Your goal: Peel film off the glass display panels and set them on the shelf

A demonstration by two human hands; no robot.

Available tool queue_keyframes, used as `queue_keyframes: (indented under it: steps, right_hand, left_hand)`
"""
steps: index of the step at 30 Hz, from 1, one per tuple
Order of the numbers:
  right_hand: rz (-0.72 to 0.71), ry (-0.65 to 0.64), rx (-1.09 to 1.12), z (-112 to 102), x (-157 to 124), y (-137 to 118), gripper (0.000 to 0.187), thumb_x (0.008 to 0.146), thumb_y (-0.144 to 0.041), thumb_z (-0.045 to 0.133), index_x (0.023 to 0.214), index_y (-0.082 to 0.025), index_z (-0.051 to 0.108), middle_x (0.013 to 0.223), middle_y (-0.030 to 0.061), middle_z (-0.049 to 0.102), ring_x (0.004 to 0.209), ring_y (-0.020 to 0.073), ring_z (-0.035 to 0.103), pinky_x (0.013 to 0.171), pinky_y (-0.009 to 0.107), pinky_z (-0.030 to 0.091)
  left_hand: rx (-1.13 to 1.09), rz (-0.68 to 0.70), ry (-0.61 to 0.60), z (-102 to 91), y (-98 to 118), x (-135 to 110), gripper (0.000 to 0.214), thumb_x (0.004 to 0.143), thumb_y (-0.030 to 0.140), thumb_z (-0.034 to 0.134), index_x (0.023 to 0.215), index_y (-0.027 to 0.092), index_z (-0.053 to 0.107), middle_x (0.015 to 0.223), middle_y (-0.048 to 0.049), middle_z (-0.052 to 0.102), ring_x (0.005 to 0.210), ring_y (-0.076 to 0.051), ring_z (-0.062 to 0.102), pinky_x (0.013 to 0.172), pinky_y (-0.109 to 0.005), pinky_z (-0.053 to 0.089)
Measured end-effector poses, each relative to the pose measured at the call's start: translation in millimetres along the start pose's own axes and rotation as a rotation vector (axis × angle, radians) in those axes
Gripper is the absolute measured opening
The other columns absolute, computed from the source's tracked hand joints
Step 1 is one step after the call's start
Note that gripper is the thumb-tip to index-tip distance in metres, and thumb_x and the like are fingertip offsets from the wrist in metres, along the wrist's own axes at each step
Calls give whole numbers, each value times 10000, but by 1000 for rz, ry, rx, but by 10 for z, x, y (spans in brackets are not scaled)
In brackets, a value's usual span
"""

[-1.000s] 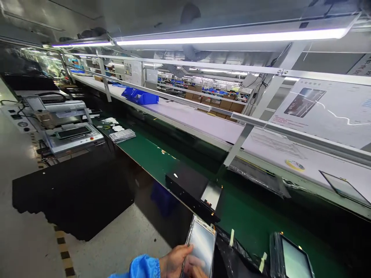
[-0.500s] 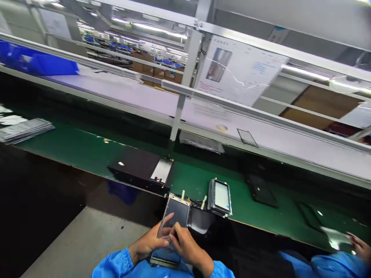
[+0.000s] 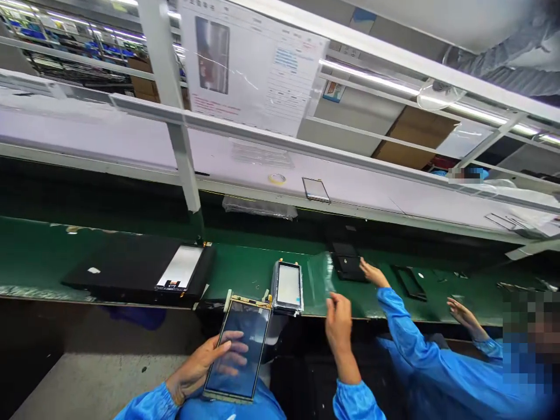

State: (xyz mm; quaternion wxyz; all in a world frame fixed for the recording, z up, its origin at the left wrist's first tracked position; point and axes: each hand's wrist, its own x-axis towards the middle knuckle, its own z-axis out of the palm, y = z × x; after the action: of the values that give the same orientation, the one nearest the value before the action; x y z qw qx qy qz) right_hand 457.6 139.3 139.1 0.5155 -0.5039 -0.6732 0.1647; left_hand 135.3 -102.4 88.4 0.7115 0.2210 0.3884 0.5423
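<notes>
My left hand [image 3: 205, 361] grips a see-through touch panel [image 3: 240, 350] with a thin dark border, tilted above my lap. The thumb lies at its left edge, and the fingers behind show through the glass. My right hand [image 3: 339, 326] is raised to the right of the panel, its thumb and fingers pinched at the lower edge of a clear plastic film [image 3: 321, 274]. Between the two hands, at the bench edge, lies a stack of framed panels [image 3: 289, 286] with a white, dark-rimmed face on top.
A black box [image 3: 126, 268] on the green bench [image 3: 245, 262] carries a white display [image 3: 180, 268]. At right, a co-worker's hand [image 3: 374, 273] reaches toward black casings [image 3: 347, 262]; their other hand [image 3: 464, 315] is farther right. A shelf post [image 3: 179, 146] rises behind.
My right hand has left the panel's face and moved right with the clear film. My view has swung right. The co-worker's arm has reached forward over the bench.
</notes>
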Motion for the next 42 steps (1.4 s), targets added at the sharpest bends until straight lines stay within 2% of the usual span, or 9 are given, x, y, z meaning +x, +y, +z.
queue_keyframes:
  steps: [6,11,16,22,26,29,33,38,42]
  right_hand:
    - [327,-730,551,793,-501,-378,639,794,-772,646,1032,-181,696,938,74,676,867,212,620,832,360,495]
    - [560,-679,888,1087,-602,-653,642,624,-728,840,664,-183,503,611,-51,448,592,90,381,599,231,332]
    - [825,-717,1108,1441,-1013,-774,681,546,-737,868,754,-211,488,617,-57,461,567,100,411,559,228,345]
    - [630,-989,783,1682,-1593,-633,628,604,-684,857,684,-169,508,592,-40,524,572,84,459,588,225,370]
    - [586,-1246,787,1486,-1862,-766,464,671,-391,846,972,-187,559,962,10,666,600,56,500,598,206,410]
    - [348,-1438,661,1368,-1970,-1112,521,703,-180,685,1216,-239,616,1075,-1,659,604,49,461,589,195,380]
    - [160,-1412,511,1422,-2099,-1266,249,726,-192,580,882,-205,774,764,-11,625,705,117,523,663,237,384]
    - [812,-977,340,1402,-2234,-532,254,573,-414,620,628,-171,669,578,10,568,531,126,459,546,254,349]
    - [850,-720,135,1436,-1993,-37,368,609,-564,612,568,-205,540,478,-25,411,444,134,384,483,268,310]
  left_hand:
    - [24,-12,61,106,-22,163,440,817,494,797,1166,227,777,1075,-109,733,989,-290,705,819,-406,572]
    - [54,-27,52,80,84,149,434,797,518,811,1149,265,787,1047,-64,768,988,-293,717,838,-410,559]
    - [34,-41,45,-8,218,-15,483,721,530,871,1092,227,804,996,-63,805,945,-301,749,845,-400,534]
    - [-188,8,46,-387,339,-370,262,683,413,922,876,274,811,839,13,791,853,-195,725,880,-323,526]
    - [-230,-72,213,-753,312,-618,462,703,497,896,1136,395,768,824,54,783,815,-158,731,823,-274,526]
    - [-205,-121,266,-974,263,-798,494,770,571,816,1230,419,721,819,46,787,813,-176,745,795,-295,529]
    - [-4,-249,308,-1246,358,-978,501,715,695,781,962,262,831,904,-33,816,897,-292,755,836,-388,547]
    - [-65,-36,556,-1714,770,-1036,452,769,684,737,971,292,834,1130,32,802,1191,-331,670,1037,-414,503]
    - [-103,56,728,-1950,867,-1050,381,833,639,703,957,295,808,1057,63,816,1203,-296,672,1076,-392,494]
